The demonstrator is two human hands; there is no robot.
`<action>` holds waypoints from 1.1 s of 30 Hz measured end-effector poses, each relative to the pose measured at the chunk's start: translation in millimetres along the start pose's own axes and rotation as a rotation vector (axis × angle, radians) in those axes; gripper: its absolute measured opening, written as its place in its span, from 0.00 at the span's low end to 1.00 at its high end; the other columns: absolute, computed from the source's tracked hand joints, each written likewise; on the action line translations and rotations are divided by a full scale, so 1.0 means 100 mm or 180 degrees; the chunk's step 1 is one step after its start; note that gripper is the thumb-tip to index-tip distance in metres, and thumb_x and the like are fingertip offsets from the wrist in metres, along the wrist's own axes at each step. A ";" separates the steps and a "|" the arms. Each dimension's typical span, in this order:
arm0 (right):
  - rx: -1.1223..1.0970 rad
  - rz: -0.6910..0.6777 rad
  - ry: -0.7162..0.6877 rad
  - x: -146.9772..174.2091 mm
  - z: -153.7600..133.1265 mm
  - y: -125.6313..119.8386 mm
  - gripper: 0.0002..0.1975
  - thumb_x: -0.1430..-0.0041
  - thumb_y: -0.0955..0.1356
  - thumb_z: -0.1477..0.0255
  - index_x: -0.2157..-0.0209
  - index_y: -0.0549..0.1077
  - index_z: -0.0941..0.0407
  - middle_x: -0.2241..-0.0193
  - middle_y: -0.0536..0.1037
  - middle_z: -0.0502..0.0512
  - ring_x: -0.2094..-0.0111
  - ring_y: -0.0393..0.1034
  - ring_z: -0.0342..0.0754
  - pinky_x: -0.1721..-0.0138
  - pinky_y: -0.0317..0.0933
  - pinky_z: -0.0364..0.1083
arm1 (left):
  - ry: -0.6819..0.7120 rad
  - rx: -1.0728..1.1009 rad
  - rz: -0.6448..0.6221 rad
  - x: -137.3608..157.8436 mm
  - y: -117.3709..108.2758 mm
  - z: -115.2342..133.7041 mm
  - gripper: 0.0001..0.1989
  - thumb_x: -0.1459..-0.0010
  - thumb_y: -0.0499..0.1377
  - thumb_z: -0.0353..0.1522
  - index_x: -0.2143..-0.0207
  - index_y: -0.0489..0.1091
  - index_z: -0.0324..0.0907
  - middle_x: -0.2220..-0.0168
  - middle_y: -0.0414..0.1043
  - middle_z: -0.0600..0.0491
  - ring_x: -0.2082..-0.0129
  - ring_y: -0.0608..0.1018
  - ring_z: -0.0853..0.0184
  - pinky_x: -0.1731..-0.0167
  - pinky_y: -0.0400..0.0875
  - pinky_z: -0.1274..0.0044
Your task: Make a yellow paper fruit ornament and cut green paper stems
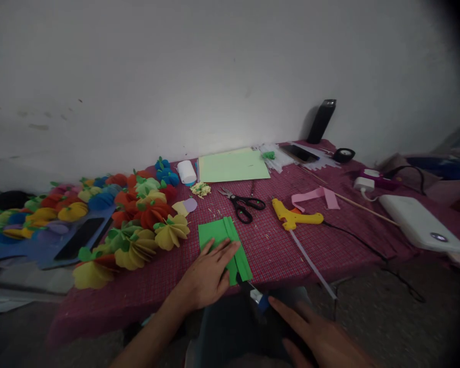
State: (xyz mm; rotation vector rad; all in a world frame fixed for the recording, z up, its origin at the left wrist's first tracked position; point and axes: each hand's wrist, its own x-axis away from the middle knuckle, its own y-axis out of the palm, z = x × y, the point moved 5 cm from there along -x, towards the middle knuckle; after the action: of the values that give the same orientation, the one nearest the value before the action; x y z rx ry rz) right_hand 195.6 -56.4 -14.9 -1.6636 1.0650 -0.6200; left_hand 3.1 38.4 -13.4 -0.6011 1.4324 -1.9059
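Observation:
My left hand [210, 273] lies flat with fingers spread on a green sheet of paper [210, 231]. The sheet has a folded strip [242, 255] along its right side and rests near the table's front edge. Just off that edge is a small blue-and-white object [259, 300] with a dark tip; its kind is unclear. My right hand [310, 329] is low on the right, smeared by motion. Its index fingertip is at the blue end, but whether it grips the object cannot be seen. Black-handled scissors [245, 203] lie beyond the sheet, with blades parted.
Many colourful paper pumpkins [138, 214] crowd the left, beside a dark phone [79, 238]. A yellow glue gun [291, 214], its cord trailing right, lies near a pink strip [316, 197]. Behind are pale green sheets [233, 167] and a black bottle [322, 121]. A white power bank [421, 222] sits right.

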 end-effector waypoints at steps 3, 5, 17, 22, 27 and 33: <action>0.0019 -0.0094 -0.0014 -0.10 -0.02 -0.02 0.26 0.46 0.61 0.75 0.44 0.62 0.58 0.65 0.77 0.62 0.75 0.74 0.49 0.74 0.71 0.47 | 0.0005 0.0016 -0.0003 0.00 0.01 0.00 0.35 0.47 0.48 0.25 0.37 0.40 0.42 0.38 0.51 0.51 0.38 0.51 0.65 0.39 0.40 0.63; 0.0002 -0.0118 0.0009 -0.16 -0.02 -0.03 0.25 0.45 0.61 0.74 0.44 0.62 0.58 0.64 0.77 0.62 0.73 0.75 0.50 0.72 0.72 0.48 | 0.0002 -0.0006 -0.0015 0.00 0.01 -0.01 0.35 0.47 0.48 0.25 0.37 0.40 0.42 0.38 0.50 0.50 0.37 0.50 0.65 0.39 0.40 0.63; -0.0001 -0.0018 0.0039 -0.44 0.01 -0.02 0.25 0.45 0.61 0.75 0.44 0.61 0.59 0.58 0.75 0.67 0.67 0.75 0.53 0.68 0.71 0.51 | -0.0046 -0.0010 0.0058 -0.01 0.02 -0.02 0.38 0.49 0.49 0.25 0.37 0.38 0.42 0.37 0.48 0.51 0.38 0.50 0.64 0.39 0.41 0.64; 0.0095 0.0077 0.0011 -0.45 0.04 -0.04 0.25 0.45 0.61 0.75 0.44 0.62 0.58 0.59 0.75 0.66 0.67 0.76 0.53 0.69 0.72 0.50 | -0.0062 -0.0009 0.0075 0.00 0.03 -0.03 0.37 0.48 0.49 0.25 0.37 0.37 0.41 0.37 0.48 0.50 0.38 0.50 0.64 0.39 0.42 0.63; 0.0150 0.0099 0.0006 -0.40 0.09 -0.07 0.24 0.44 0.61 0.74 0.44 0.63 0.58 0.59 0.76 0.65 0.67 0.76 0.54 0.70 0.72 0.49 | -0.0051 0.0058 0.0060 0.00 0.02 -0.03 0.37 0.48 0.49 0.25 0.37 0.37 0.41 0.37 0.48 0.50 0.38 0.50 0.64 0.39 0.42 0.63; 0.0175 0.0127 -0.0088 -0.36 0.09 -0.06 0.25 0.44 0.61 0.74 0.44 0.63 0.58 0.58 0.76 0.66 0.63 0.75 0.55 0.66 0.72 0.50 | -0.0064 0.0107 0.0072 0.00 0.03 -0.04 0.38 0.49 0.49 0.25 0.37 0.37 0.42 0.37 0.49 0.50 0.38 0.51 0.64 0.39 0.42 0.62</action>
State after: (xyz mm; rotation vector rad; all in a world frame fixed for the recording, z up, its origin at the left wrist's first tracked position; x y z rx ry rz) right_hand 187.7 -20.6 -9.0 -1.5954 1.0498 -0.5939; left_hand 1.1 40.6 -17.2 -0.5842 1.3864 -1.8972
